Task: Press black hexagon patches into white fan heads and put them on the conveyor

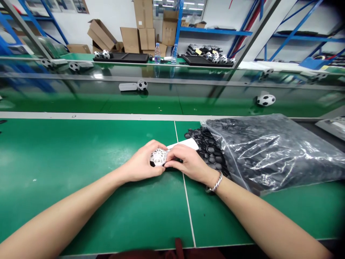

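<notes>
Both hands meet over the green table [81,172] at its middle. My left hand [141,163] cups a small white lattice ball shell [158,157] with a dark part at its lower left. My right hand [188,162] presses its fingertips against the right side of the same shell; a bead bracelet [215,183] circles that wrist. A white flat tray [185,144] lies just behind the hands. A heap of small black hexagon pieces [208,145] spills from a clear plastic bag [272,151] right of my right hand.
Beyond the table runs a glossy green conveyor [167,97] carrying finished black-and-white balls [265,99] and another ball [142,85] beside a white tray. Farther back stand black trays, water bottles [157,53], cardboard boxes [142,25] and blue shelving.
</notes>
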`<state>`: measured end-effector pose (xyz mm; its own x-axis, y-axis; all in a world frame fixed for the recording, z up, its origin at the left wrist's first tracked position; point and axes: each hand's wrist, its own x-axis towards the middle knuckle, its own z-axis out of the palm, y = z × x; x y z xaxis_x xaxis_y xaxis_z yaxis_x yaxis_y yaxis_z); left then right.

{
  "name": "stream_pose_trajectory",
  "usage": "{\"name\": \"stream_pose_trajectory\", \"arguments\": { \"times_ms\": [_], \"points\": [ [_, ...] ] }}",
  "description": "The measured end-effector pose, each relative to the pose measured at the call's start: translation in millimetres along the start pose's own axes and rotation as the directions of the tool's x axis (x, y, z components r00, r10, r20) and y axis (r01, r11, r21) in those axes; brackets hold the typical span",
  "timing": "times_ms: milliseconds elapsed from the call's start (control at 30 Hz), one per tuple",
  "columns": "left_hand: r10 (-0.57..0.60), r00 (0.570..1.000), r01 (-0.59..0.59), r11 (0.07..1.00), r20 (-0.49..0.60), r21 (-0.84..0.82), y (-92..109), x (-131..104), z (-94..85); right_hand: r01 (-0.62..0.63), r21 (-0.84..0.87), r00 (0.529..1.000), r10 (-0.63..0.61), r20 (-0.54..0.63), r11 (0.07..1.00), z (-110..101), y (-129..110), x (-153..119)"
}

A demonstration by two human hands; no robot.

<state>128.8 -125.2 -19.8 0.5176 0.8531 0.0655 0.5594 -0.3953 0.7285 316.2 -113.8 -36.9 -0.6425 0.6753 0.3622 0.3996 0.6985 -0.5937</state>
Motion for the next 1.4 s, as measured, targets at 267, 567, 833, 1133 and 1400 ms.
{"name": "stream_pose_trajectory", "arguments": {
  "times_ms": [267,567,833,1133,1400],
  "points": [
    [0.058,0.998,-0.057,0.998,-0.034,0.017,-5,-1,3.2,-0.009,-0.021,1.000,0.008,-0.017,1.000,0,-1,-1],
    [0.021,0.999,-0.021,1.000,-0.032,-0.005,-3,-1,4.0,-0.025,-0.011,0.999,0.025,-0.025,1.000,-1,1,1],
    [0.019,0.995,-0.023,0.999,-0.095,-0.038,-1,0,9.3,-0.060,0.002,0.997,0.060,-0.053,0.998,3,5,4],
    [-0.312,0.923,0.190,0.878,-0.226,-0.440,-23,32,-24.6,-0.055,0.088,0.965,0.076,-0.251,0.995,-9,-1,0],
    [-0.261,0.665,0.277,0.956,-0.700,-0.093,-95,134,-75.3,-0.154,-0.074,0.980,0.142,-0.141,0.985,-4,10,-7]
  ]
}}
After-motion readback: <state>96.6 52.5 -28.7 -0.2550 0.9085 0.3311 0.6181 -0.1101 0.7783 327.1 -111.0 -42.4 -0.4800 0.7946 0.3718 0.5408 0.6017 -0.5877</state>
